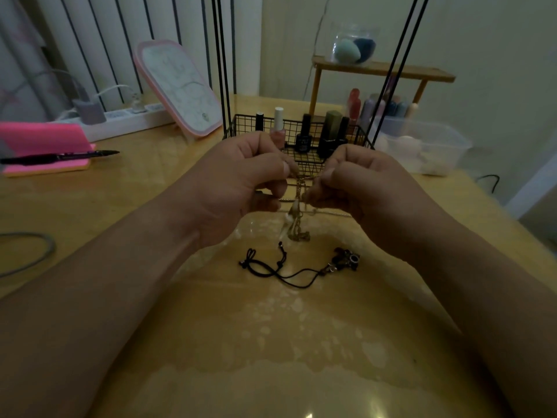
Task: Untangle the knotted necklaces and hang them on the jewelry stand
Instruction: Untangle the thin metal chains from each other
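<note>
In the middle of the frame the left hand (241, 182) and the right hand (358, 185) are held above the tabletop (271, 342), close to each other. Both have curled fingers, and their fingertips pinch a knot of gold chains (298, 224) that hangs down between them. It is not clear whether its lower end touches the tabletop. Just below it, a black cord necklace (271, 270) with a dark pendant lies flat. Behind the hands stands a black wire basket (304, 131) with nail polish bottles (278, 125).
</note>
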`<act>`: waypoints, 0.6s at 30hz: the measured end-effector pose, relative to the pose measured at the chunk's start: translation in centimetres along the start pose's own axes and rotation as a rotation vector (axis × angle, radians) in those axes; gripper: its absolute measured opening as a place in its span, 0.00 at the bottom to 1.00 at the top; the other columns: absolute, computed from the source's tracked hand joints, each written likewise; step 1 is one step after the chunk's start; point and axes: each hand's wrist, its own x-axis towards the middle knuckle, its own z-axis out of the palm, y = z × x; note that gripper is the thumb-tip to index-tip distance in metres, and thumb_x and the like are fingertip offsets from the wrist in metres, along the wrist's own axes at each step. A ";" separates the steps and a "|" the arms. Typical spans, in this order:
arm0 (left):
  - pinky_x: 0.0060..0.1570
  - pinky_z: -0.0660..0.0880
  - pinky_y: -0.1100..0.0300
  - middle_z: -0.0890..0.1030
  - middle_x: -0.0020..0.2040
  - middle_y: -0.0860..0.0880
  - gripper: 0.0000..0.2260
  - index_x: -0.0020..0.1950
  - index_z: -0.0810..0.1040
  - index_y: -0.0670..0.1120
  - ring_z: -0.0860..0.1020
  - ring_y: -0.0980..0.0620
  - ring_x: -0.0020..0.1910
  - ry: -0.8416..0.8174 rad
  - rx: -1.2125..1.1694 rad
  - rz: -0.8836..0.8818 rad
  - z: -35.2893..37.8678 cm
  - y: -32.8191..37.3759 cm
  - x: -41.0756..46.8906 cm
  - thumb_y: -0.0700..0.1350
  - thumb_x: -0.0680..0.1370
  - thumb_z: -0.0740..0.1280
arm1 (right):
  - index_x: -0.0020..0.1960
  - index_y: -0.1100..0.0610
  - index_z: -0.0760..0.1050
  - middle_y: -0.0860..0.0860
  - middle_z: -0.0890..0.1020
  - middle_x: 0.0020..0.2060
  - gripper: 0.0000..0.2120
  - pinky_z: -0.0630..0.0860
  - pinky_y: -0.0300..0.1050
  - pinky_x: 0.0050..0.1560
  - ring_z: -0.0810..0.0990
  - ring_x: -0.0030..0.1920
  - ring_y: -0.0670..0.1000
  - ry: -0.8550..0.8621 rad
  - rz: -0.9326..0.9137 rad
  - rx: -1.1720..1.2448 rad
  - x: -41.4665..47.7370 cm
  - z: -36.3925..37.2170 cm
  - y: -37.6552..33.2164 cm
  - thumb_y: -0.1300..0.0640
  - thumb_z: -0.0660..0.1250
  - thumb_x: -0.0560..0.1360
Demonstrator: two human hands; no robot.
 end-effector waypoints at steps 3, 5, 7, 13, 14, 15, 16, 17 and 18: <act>0.31 0.76 0.59 0.79 0.52 0.43 0.11 0.42 0.77 0.44 0.78 0.52 0.36 -0.010 -0.091 -0.012 0.1 -0.2 0.2 0.31 0.79 0.64 | 0.47 0.60 0.74 0.53 0.82 0.36 0.02 0.82 0.46 0.49 0.86 0.44 0.54 0.001 0.008 0.051 0.0 0.1 0.1 0.65 0.66 0.78; 0.32 0.76 0.59 0.79 0.50 0.44 0.09 0.45 0.77 0.44 0.78 0.51 0.36 -0.029 -0.119 -0.011 0.0 -0.1 0.2 0.31 0.79 0.64 | 0.50 0.60 0.73 0.52 0.80 0.34 0.06 0.82 0.46 0.48 0.85 0.42 0.54 -0.016 0.048 0.147 0.0 0.1 -0.2 0.69 0.62 0.79; 0.33 0.77 0.59 0.79 0.47 0.45 0.09 0.50 0.76 0.44 0.79 0.51 0.37 -0.059 -0.140 -0.017 -0.1 -0.1 0.3 0.31 0.79 0.63 | 0.52 0.59 0.72 0.51 0.78 0.35 0.08 0.83 0.48 0.50 0.84 0.42 0.53 -0.040 0.091 0.279 0.1 0.1 -0.3 0.69 0.59 0.79; 0.42 0.80 0.57 0.80 0.45 0.47 0.13 0.61 0.78 0.44 0.80 0.49 0.45 -0.199 -0.089 -0.028 -0.4 -0.4 0.2 0.32 0.80 0.66 | 0.57 0.57 0.74 0.49 0.76 0.38 0.10 0.80 0.46 0.49 0.79 0.38 0.48 -0.075 0.148 0.548 -0.1 0.1 -0.7 0.64 0.64 0.77; 0.43 0.80 0.57 0.80 0.46 0.47 0.13 0.62 0.78 0.44 0.80 0.49 0.46 -0.207 -0.082 -0.034 -0.4 -0.3 0.1 0.32 0.80 0.66 | 0.58 0.57 0.74 0.49 0.76 0.38 0.11 0.80 0.45 0.48 0.78 0.36 0.47 -0.067 0.154 0.570 -0.1 0.1 -0.8 0.64 0.63 0.77; 0.44 0.80 0.57 0.80 0.46 0.47 0.13 0.62 0.78 0.45 0.80 0.49 0.46 -0.213 -0.079 -0.039 -0.4 -0.3 0.1 0.33 0.80 0.66 | 0.59 0.57 0.74 0.49 0.77 0.38 0.12 0.80 0.44 0.46 0.77 0.35 0.46 -0.058 0.158 0.593 -0.1 0.1 -0.9 0.64 0.64 0.76; 0.44 0.80 0.57 0.80 0.46 0.47 0.13 0.61 0.78 0.45 0.80 0.49 0.47 -0.222 -0.076 -0.042 -0.4 -0.3 0.1 0.33 0.80 0.66 | 0.60 0.58 0.74 0.49 0.77 0.38 0.14 0.81 0.43 0.44 0.76 0.34 0.46 -0.049 0.158 0.611 -0.1 0.1 -1.0 0.64 0.64 0.74; 0.45 0.80 0.57 0.80 0.47 0.47 0.12 0.61 0.79 0.46 0.80 0.49 0.47 -0.232 -0.076 -0.046 -0.4 -0.2 0.0 0.34 0.80 0.66 | 0.61 0.58 0.74 0.49 0.77 0.39 0.16 0.81 0.43 0.43 0.76 0.34 0.46 -0.042 0.155 0.623 -0.2 0.0 -1.2 0.64 0.65 0.73; 0.46 0.80 0.56 0.80 0.47 0.47 0.12 0.60 0.79 0.46 0.80 0.49 0.47 -0.241 -0.076 -0.052 -0.4 -0.2 0.0 0.35 0.79 0.67 | 0.62 0.58 0.74 0.50 0.78 0.40 0.17 0.81 0.43 0.43 0.76 0.34 0.45 -0.038 0.151 0.628 -0.2 0.0 -1.2 0.64 0.65 0.73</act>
